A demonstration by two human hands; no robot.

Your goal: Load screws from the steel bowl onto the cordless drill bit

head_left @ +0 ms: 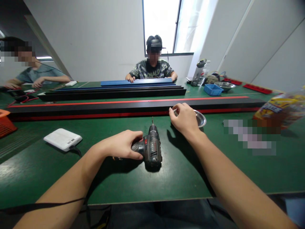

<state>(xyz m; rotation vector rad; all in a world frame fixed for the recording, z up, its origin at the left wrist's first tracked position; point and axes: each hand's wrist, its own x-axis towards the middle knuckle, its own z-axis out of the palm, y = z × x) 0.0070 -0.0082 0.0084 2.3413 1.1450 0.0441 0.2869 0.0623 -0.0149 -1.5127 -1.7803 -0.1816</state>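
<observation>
My left hand (126, 144) is wrapped round the handle of a black cordless drill (152, 148). The drill lies near the middle of the green table, its thin bit (152, 121) pointing away from me towards a long black bar with red edges (114, 107). Over a small round metal dish (200, 119) sits my right hand (186, 118), its fingers curled down and closed. Its fingertips and most of the dish are hidden behind the hand, so what they hold, if anything, does not show.
Beyond the bar lie more long black and blue strips (138, 83), with a person (152, 68) behind them and another person at far left. A white power bank (63, 139) with a cable and an orange basket (6, 123) are left. A snack bag (282, 109) and blue tray (213, 89) stand right.
</observation>
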